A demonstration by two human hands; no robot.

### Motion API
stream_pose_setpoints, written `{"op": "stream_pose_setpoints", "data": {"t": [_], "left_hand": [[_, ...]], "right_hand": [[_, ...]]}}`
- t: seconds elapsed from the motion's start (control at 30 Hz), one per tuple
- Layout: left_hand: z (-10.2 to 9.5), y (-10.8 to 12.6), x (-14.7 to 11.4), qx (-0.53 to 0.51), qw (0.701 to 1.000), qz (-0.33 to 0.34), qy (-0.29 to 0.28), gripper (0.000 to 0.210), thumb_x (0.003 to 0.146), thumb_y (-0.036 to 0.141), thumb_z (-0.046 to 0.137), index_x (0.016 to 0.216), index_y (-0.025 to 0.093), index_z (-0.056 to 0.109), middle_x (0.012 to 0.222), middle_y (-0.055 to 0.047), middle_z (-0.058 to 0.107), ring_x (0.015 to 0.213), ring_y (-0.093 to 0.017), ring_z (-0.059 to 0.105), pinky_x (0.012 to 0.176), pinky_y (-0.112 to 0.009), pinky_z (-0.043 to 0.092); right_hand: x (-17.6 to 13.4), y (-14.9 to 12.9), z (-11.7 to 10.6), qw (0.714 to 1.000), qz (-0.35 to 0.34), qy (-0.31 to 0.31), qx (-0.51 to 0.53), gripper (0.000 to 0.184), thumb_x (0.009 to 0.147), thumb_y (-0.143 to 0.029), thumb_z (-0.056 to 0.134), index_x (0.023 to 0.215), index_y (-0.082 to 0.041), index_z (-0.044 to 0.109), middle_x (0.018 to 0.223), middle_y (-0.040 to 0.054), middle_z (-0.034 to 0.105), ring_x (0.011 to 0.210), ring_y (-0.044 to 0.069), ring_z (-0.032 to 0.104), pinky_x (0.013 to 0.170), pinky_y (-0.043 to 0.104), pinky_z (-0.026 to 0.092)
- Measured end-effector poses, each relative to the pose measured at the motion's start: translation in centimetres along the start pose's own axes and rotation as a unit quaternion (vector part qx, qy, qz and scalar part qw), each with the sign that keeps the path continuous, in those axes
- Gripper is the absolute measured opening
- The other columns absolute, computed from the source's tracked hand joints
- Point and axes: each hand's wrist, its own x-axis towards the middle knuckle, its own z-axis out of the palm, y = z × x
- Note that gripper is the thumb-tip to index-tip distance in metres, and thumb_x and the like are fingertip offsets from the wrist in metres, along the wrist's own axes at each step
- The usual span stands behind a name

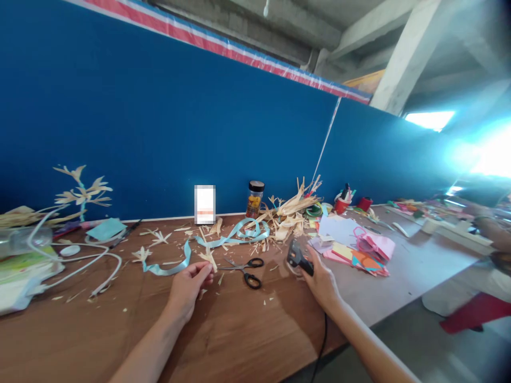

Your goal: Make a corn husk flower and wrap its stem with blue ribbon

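Over brown tabletop (227, 340), near black-handled scissors (244, 268)
Pinching husk piece (209, 257) in left grip (190, 283), clasping corded tool (298, 259) in right grip (324, 282)

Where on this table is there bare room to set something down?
Brown tabletop lies mostly bare between the left forearm and the black cord, nearer than the scissors; another patch lies left of that forearm. Crowded: the back, with husks, blue ribbon and a jar, and right of the right hand, with papers.

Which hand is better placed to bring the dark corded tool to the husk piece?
Probably the right hand: it already grips the dark corded tool. The left hand is occupied, pinching the husk piece. Scissors lie between them.
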Motion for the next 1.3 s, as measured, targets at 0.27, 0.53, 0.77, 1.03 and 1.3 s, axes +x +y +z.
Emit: {"op": "stream_pose_setpoints", "data": {"t": [0.27,0.53,0.77,1.03,1.3], "left_hand": [[0.2,0.0,-0.1,-0.038,0.998,0.041,-0.027,0.029,0.059,0.038,0.064,0.070,0.012,0.061,0.059,-0.001,0.058,0.048,-0.008,0.050,0.044,-0.018,0.036],[-0.1,-0.2,0.1,-0.075,0.995,0.053,-0.044,0.028,0.059,0.037,0.065,0.069,0.011,0.062,0.058,-0.001,0.058,0.049,-0.007,0.049,0.049,-0.019,0.039],[0.1,0.0,-0.1,-0.043,0.998,0.048,-0.029,0.028,0.061,0.038,0.063,0.069,0.011,0.062,0.059,-0.002,0.059,0.050,-0.008,0.050,0.048,-0.019,0.039],[0.1,-0.3,-0.1,-0.028,0.996,0.074,-0.037,0.029,0.062,0.040,0.061,0.066,0.011,0.061,0.058,-0.003,0.059,0.049,-0.009,0.049,0.047,-0.019,0.037],[0.4,-0.4,0.0,-0.018,0.995,0.086,-0.042,0.026,0.064,0.038,0.060,0.066,0.012,0.062,0.057,-0.002,0.059,0.049,-0.009,0.048,0.049,-0.019,0.038]], "right_hand": [[0.8,-7.4,0.2,0.951,0.052,-0.126,0.278,0.036,0.074,-0.042,0.052,0.099,-0.018,0.052,0.073,0.0037,0.059,0.064,0.016,0.055,0.058,0.027,0.043],[-1.1,-13.7,6.3,0.703,0.218,-0.282,0.615,0.034,0.073,-0.049,0.053,0.082,-0.016,0.053,0.061,-0.0025,0.048,0.046,0.005,0.039,0.045,0.018,0.030],[-2.0,-13.1,7.5,0.712,0.223,-0.280,0.604,0.039,0.074,-0.052,0.049,0.088,-0.016,0.053,0.063,-0.0001,0.052,0.049,0.008,0.043,0.044,0.019,0.031],[-2.0,-13.4,7.2,0.732,0.215,-0.280,0.583,0.044,0.073,-0.056,0.046,0.086,-0.015,0.054,0.059,-0.0004,0.050,0.047,0.008,0.041,0.042,0.019,0.029],[-2.1,-13.0,7.6,0.746,0.192,-0.288,0.569,0.043,0.076,-0.054,0.043,0.087,-0.014,0.054,0.058,-0.0011,0.048,0.047,0.008,0.041,0.043,0.019,0.029]]}}
